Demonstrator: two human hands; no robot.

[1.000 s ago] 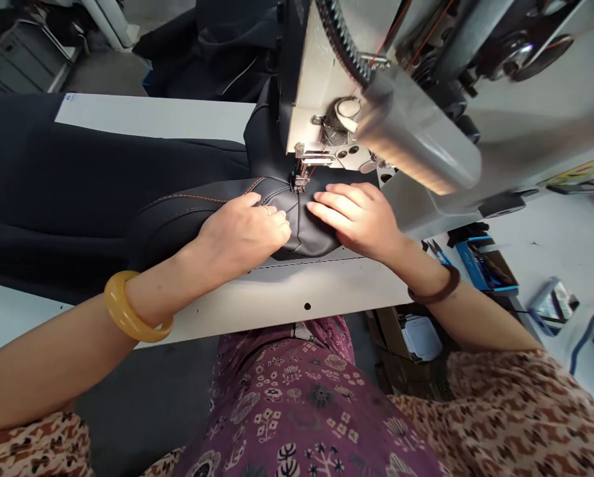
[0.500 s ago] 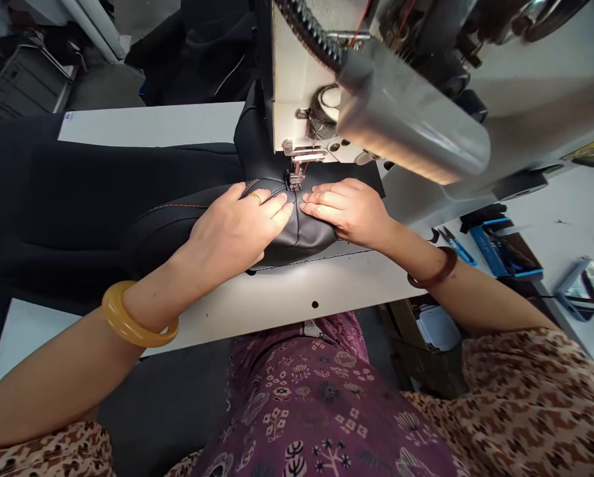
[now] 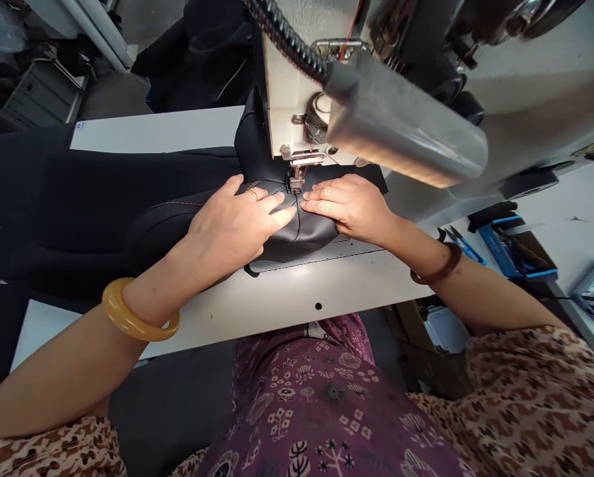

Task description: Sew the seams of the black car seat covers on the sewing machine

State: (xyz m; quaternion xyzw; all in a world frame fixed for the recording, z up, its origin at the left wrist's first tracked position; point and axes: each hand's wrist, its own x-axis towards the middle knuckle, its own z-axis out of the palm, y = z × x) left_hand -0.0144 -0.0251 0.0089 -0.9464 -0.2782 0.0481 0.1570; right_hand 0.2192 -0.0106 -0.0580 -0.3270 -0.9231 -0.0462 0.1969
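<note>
A black leather-like cover (image 3: 168, 218) with orange stitching lies on the white sewing table (image 3: 287, 291). Its front part sits under the presser foot (image 3: 296, 177) of a big industrial sewing machine (image 3: 297, 99). My left hand (image 3: 232, 222), with a ring on one finger, lies flat on the cover just left of the needle, fingers stretched out. My right hand (image 3: 349, 205) presses flat on the cover just right of the needle. The fingertips of both hands almost meet in front of the foot. A yellow bangle (image 3: 138, 311) is on my left wrist, a brown one (image 3: 439, 265) on my right.
More black fabric (image 3: 53, 199) spreads over the table's left side. A metal lamp tube (image 3: 406, 126) juts out over my right hand. Snips (image 3: 459, 240) and a blue tray (image 3: 518, 252) lie at the right. Grey crates (image 3: 38, 93) stand far left.
My left hand has gone from a curled fist to lying flat. Both hands have slid closer to the presser foot, and the cover has fed further under it.
</note>
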